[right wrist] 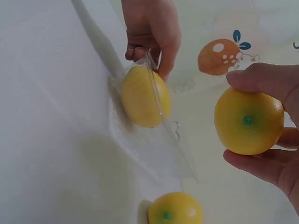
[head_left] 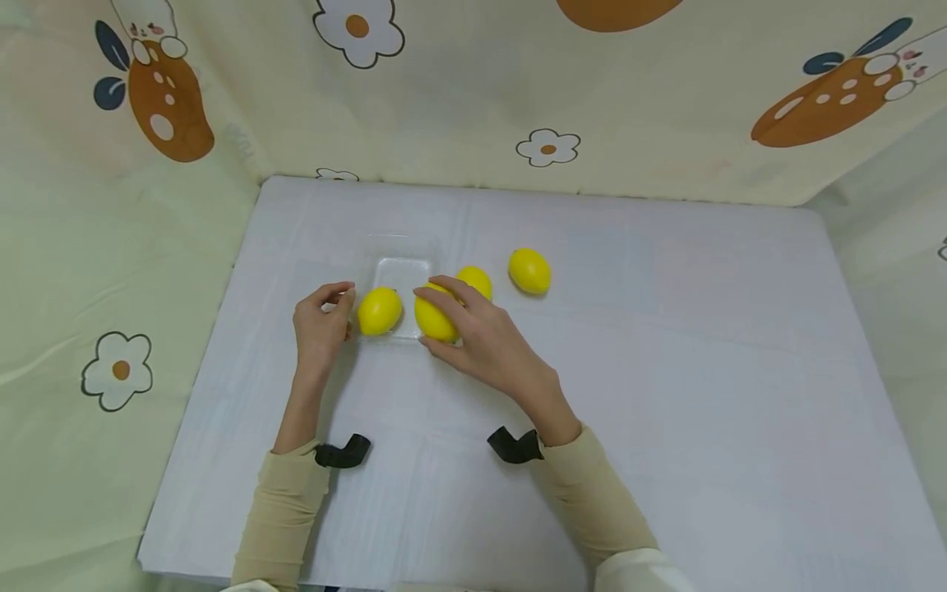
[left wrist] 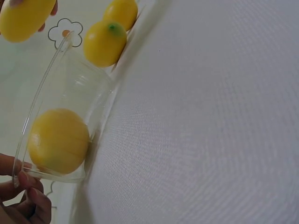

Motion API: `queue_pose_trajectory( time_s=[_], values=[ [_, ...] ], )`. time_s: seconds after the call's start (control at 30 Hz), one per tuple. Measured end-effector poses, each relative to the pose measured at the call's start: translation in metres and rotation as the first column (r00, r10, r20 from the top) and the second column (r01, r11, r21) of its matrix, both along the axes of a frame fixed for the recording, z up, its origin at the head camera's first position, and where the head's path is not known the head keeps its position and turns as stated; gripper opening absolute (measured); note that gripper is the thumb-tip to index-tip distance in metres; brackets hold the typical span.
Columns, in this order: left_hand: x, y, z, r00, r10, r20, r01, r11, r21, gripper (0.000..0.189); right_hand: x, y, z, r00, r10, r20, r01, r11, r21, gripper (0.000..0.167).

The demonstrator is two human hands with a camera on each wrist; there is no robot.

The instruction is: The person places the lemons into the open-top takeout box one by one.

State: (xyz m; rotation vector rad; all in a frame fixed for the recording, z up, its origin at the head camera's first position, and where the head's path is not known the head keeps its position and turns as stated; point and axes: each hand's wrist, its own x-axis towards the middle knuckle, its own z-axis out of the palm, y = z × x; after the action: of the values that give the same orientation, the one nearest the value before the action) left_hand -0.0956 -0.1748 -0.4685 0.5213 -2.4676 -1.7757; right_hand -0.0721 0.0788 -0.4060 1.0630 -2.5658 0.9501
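A clear plastic tray [head_left: 403, 271] stands on the white table with one yellow lemon [head_left: 380, 311] inside its left end. My left hand [head_left: 323, 322] pinches the tray's left rim between thumb and fingers, as the left wrist view shows. In my right hand [head_left: 484, 337] a second lemon [right wrist: 249, 121] is gripped between thumb and fingers, raised above the tray's right part. Just right of the tray lies a third lemon [head_left: 475, 281], partly hidden behind the right hand in the head view. Another lemon [head_left: 529, 271] rests farther right.
The white-covered table [head_left: 703, 370] extends to the right and toward the front. Behind it hangs a pale curtain [head_left: 459, 99] printed with flowers and fruit. Black wrist mounts [head_left: 515, 445] stick out inward from both sleeves.
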Motion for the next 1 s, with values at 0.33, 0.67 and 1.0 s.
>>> queue_pose_trajectory(
  time_s=[0.33,0.67,1.0],
  values=[
    [0.0,0.001,-0.001,1.0,0.005,0.031,-0.005,1.0,-0.001,0.03,-0.022,-0.028,-0.014,0.996,-0.001,0.084,-0.006,0.997,0.08,0.055],
    [0.0,0.0,-0.001,0.999,-0.005,0.035,0.004,1.0,0.005,0.032,-0.039,-0.048,-0.024,0.995,-0.037,0.092,0.015,0.974,0.227,0.056],
    [-0.002,-0.002,-0.002,1.0,-0.009,0.001,0.009,1.0,0.008,0.03,-0.046,-0.052,-0.029,0.986,-0.077,0.146,0.026,0.947,0.32,0.065]
  ],
)
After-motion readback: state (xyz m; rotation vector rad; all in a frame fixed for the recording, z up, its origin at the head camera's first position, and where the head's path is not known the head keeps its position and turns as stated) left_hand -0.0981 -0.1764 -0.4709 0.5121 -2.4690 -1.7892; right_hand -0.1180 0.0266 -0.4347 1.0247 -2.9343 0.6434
